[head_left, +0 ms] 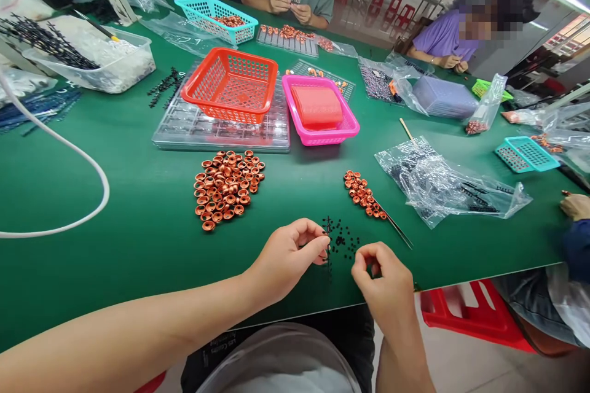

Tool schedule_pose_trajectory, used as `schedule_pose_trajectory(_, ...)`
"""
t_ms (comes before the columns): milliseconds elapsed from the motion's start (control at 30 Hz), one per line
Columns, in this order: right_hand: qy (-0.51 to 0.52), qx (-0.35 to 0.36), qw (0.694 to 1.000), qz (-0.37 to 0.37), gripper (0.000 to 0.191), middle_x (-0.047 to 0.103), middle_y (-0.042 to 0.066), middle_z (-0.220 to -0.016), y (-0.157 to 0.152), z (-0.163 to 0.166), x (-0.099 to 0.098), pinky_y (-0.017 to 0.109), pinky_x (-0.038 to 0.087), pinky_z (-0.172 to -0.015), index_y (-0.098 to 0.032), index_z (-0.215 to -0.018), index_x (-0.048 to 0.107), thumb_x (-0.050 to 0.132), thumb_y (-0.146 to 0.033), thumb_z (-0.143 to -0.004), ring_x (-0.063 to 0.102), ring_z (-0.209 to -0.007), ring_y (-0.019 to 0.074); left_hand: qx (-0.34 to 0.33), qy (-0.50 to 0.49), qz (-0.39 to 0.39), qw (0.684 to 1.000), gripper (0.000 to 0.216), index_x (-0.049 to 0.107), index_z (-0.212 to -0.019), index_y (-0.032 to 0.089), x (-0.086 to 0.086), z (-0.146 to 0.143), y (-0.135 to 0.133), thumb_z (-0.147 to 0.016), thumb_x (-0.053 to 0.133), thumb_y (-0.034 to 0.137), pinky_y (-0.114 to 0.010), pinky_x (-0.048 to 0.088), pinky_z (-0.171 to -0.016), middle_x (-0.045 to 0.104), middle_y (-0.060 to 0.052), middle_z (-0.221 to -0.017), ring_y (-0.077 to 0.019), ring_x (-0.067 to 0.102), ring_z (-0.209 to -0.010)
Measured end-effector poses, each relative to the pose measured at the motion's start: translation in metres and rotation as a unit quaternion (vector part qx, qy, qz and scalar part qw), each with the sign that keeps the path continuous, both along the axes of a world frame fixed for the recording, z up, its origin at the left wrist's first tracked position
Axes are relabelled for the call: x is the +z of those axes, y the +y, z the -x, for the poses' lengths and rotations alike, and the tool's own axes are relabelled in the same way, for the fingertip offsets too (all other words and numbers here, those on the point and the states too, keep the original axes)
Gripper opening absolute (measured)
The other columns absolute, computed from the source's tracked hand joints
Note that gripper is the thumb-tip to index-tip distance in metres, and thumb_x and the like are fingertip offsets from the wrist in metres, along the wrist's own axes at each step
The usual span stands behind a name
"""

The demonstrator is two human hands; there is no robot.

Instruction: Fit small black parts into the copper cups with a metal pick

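Note:
My left hand is closed in a pinch on a thin black sprue with short side branches, held upright over the table. Just right of it, a scatter of tiny black pieces lies on the green surface. My right hand is closed, thumb and fingertip together beside those pieces; whatever it may hold is too small or hidden to see. Beyond my left hand is a large pile of copper-coloured ring-shaped caps. A smaller group of the same caps lies ahead of my right hand, with metal tweezers alongside.
An orange basket rests on stacked clear trays. Next to it, a pink basket holds a red block. Plastic bags of black sprues lie to the right. A white cable curves at left. Two people sit opposite; another is at right.

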State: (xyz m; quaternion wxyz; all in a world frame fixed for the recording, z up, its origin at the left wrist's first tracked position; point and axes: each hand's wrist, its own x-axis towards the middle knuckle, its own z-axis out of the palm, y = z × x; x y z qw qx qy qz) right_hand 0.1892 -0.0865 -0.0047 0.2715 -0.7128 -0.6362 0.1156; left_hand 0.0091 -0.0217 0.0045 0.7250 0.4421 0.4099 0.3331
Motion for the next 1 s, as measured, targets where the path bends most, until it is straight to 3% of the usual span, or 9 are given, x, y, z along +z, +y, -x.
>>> schedule_pose_trajectory(100,-0.004,0.014,0.998,0.069,0.010,0.055,-0.003,-0.067,-0.001,-0.019,0.003,0.024,0.036,-0.053,-0.022,-0.073,0.054,0.050,-0.022,-0.082,0.046,-0.054,0.0118,-0.010,0.004,-0.004,1.000,0.019,0.055,-0.082,0.014,-0.001,0.000,0.001,-0.082,0.062,0.032,-0.028,0.053,-0.069,0.061,-0.001,-0.071,-0.0136,0.059,-0.068)
schedule_pose_trajectory(200,-0.010,0.037,0.995,0.089,0.011,0.056,-0.002,-0.068,-0.001,-0.024,0.004,0.024,0.036,-0.054,-0.022,-0.072,0.054,0.050,-0.020,-0.082,0.049,-0.058,0.0127,-0.019,0.002,-0.006,1.000,0.019,0.055,-0.081,0.014,-0.001,0.000,0.001,-0.083,0.061,0.032,-0.028,0.052,-0.068,0.061,-0.001,-0.070,-0.0133,0.059,-0.068)
schedule_pose_trajectory(600,0.014,-0.001,0.996,0.089,0.009,0.056,-0.002,-0.067,-0.004,-0.024,0.004,0.024,0.036,-0.052,-0.021,-0.075,0.056,0.053,-0.024,-0.083,0.045,-0.053,0.0114,-0.029,-0.029,0.012,0.999,0.021,0.055,-0.083,0.013,-0.004,0.002,0.002,-0.082,0.064,0.032,-0.029,0.052,-0.069,0.061,-0.001,-0.072,-0.0133,0.060,-0.068)
schedule_pose_trajectory(733,0.118,-0.016,0.990,0.077,0.010,0.056,-0.002,-0.070,-0.008,-0.016,0.011,0.023,0.038,-0.054,-0.021,-0.078,0.059,0.054,-0.028,-0.085,0.047,-0.057,0.0116,-0.042,-0.070,0.024,0.996,0.020,0.055,-0.083,0.014,-0.005,0.002,0.003,-0.083,0.065,0.031,-0.029,0.052,-0.070,0.060,0.000,-0.072,-0.0127,0.060,-0.068)
schedule_pose_trajectory(867,0.252,0.044,0.959,0.121,0.010,0.054,-0.001,-0.073,-0.010,0.000,0.014,0.021,0.036,-0.051,-0.021,-0.081,0.059,0.052,-0.026,-0.086,0.048,-0.059,0.0109,-0.051,-0.091,0.016,0.994,0.017,0.055,-0.083,0.014,-0.004,0.002,0.003,-0.084,0.064,0.028,-0.027,0.051,-0.069,0.061,0.000,-0.072,-0.0121,0.060,-0.068)
schedule_pose_trajectory(1000,0.297,0.076,0.941,0.143,0.009,0.051,-0.003,-0.069,-0.008,0.010,0.011,0.020,0.033,-0.049,-0.020,-0.078,0.058,0.052,-0.023,-0.084,0.044,-0.057,0.0097,-0.054,-0.098,0.007,0.994,0.015,0.055,-0.083,0.014,-0.001,0.002,0.002,-0.084,0.063,0.027,-0.025,0.050,-0.069,0.062,0.000,-0.072,-0.0119,0.060,-0.069)
